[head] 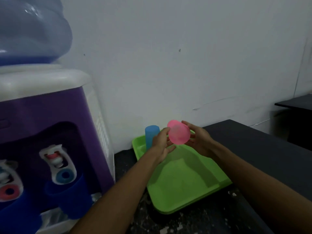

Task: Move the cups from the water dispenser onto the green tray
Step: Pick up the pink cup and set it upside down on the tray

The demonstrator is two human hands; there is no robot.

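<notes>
Here both hands — left hand (162,144), right hand (198,141) — clasp a pink cup (179,132) above the green tray's (184,186) far edge; beneath lies bare tray floor. A light-blue cup (151,136) stands just left, seemingly inside the corner.

It looked like a plain office or break corner: a water dispenser (50,132) with a big blue bottle (32,29) stood against a bare white wall (168,56), beside a dark, speckled surface (253,149) and another dark desk (295,103).
</notes>
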